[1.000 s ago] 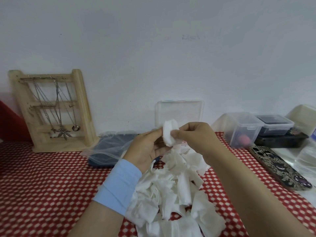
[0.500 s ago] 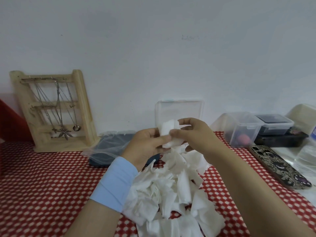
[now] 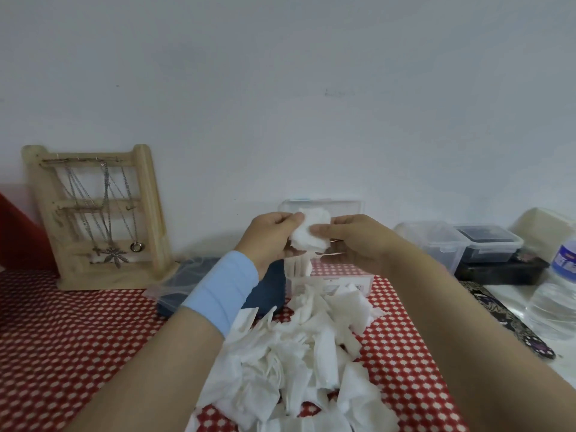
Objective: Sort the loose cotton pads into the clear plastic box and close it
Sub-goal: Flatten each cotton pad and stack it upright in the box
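My left grip (image 3: 268, 236) and my right grip (image 3: 358, 241) meet in the air in front of me. Between them they pinch a small white wad of cotton pads (image 3: 311, 235), with a thumb pressed on its face from either side. The wad hangs just above the clear plastic box (image 3: 343, 283), which sits open on the surface (image 3: 62, 338) with its lid (image 3: 343, 207) standing upright against the wall behind my fingers. A few white pads already stand on edge inside the box (I cannot count them through the plastic).

Nearer to me, the loose pile of pads (image 3: 299, 353) lies heaped on the red checked cloth, its far edge touching the front of the box. A light blue wristband (image 3: 221, 291) circles my left wrist.

To the left, a wooden stand (image 3: 93, 213) hung with necklaces leans at the wall, and a dark pouch in a clear bag (image 3: 187, 282) lies just beside the box. To the right sit lidded plastic containers (image 3: 436, 241), a patterned case (image 3: 505, 319) and a water bottle (image 3: 558, 291).
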The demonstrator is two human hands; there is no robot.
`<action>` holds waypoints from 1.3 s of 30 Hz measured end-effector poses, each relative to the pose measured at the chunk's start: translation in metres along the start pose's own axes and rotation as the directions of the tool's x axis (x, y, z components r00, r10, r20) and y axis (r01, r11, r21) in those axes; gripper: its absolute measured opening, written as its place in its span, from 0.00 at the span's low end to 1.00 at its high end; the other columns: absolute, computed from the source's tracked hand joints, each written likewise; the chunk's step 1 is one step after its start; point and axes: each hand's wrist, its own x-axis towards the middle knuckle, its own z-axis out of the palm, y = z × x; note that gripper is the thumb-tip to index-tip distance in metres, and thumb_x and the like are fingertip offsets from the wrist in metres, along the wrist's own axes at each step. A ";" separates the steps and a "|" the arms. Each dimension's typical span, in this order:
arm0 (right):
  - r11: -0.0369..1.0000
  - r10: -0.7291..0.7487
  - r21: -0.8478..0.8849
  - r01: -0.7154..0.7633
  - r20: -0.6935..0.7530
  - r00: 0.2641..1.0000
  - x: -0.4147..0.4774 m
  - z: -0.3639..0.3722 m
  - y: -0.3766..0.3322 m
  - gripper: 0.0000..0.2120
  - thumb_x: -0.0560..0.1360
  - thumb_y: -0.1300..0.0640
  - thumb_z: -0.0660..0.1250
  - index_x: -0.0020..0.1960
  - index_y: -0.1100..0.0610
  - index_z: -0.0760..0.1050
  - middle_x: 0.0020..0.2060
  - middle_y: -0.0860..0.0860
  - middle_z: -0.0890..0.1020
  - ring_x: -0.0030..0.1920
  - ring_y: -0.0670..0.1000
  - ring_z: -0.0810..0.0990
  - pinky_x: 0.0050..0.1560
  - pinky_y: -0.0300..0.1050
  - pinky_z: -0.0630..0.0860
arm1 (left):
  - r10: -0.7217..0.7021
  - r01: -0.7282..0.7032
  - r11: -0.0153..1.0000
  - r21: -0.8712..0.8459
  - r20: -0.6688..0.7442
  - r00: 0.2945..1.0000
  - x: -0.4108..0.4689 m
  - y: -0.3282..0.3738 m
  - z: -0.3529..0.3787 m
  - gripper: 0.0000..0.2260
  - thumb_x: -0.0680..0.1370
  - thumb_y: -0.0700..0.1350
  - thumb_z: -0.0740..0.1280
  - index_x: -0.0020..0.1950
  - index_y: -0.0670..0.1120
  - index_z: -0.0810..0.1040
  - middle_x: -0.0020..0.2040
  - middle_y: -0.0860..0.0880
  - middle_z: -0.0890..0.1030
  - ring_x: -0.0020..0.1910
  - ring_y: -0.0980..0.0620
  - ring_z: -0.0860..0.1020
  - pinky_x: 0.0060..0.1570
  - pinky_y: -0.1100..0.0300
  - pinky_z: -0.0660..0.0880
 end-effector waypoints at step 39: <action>0.588 0.158 -0.750 -0.303 -0.261 0.952 0.082 0.009 0.041 0.14 0.72 0.58 0.76 0.54 0.65 0.82 0.45 0.58 0.87 0.46 0.56 0.86 0.57 0.49 0.82 | 0.123 -0.290 0.400 0.870 0.263 0.957 0.064 -0.061 -0.017 0.23 0.80 0.45 0.68 0.75 0.49 0.70 0.73 0.49 0.69 0.72 0.47 0.68 0.70 0.55 0.65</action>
